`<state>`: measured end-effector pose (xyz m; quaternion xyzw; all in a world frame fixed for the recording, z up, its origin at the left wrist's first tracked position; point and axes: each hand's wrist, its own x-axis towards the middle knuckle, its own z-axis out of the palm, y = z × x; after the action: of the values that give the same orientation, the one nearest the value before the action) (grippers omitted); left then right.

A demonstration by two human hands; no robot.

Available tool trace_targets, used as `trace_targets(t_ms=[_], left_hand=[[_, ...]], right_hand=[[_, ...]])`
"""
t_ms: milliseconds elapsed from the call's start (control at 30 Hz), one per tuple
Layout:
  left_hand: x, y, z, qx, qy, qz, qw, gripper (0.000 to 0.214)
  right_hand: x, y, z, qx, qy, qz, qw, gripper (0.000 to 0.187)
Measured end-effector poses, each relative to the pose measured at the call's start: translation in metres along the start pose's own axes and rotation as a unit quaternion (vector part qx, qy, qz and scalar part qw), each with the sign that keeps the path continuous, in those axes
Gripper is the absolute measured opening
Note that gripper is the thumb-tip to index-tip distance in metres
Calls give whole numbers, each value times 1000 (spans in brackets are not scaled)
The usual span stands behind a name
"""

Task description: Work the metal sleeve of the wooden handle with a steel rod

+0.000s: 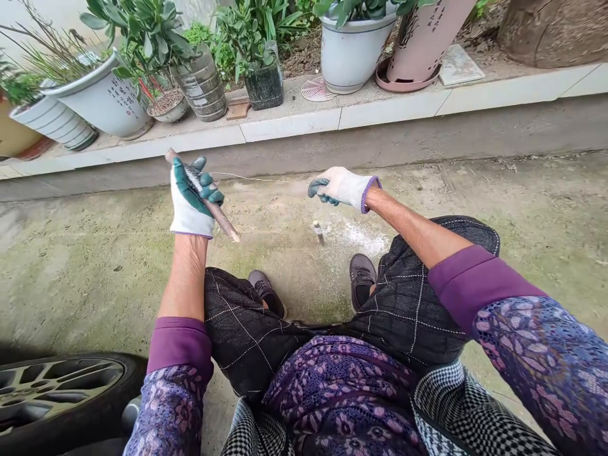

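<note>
My left hand, in a white glove with a dark green palm, is closed around a wooden stick. The stick slants down to the right and ends in a pale cut tip. Dark and white material shows on it between my fingers; I cannot make out what it is. A thin pale strand, wire or string, runs from there towards my right hand. That hand is gloved too, with its fingers curled; the strand fades just short of it, and its grip is hidden. Below lies a short stick piece with a pale end.
White powder or shavings are scattered on the concrete floor by my right shoe. Ahead, a tiled ledge bears several potted plants, among them a white pot. A car wheel stands at lower left.
</note>
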<state>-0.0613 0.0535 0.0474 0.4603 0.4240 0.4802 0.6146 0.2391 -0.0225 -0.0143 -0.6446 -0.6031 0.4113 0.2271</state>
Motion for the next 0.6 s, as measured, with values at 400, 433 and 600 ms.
trace_targets(t_ms=[400, 433, 600], left_hand=[[-11, 19, -54, -158, 138, -5, 978, 41], [-9, 18, -58, -151, 157, -6, 976, 39], [-6, 18, -89, -24, 235, 43, 971, 38]], right_hand=[[9, 73, -79, -67, 87, 116, 987, 23], [7, 82, -86, -78, 90, 141, 983, 25], [-10, 130, -119, -193, 90, 220, 952, 19]])
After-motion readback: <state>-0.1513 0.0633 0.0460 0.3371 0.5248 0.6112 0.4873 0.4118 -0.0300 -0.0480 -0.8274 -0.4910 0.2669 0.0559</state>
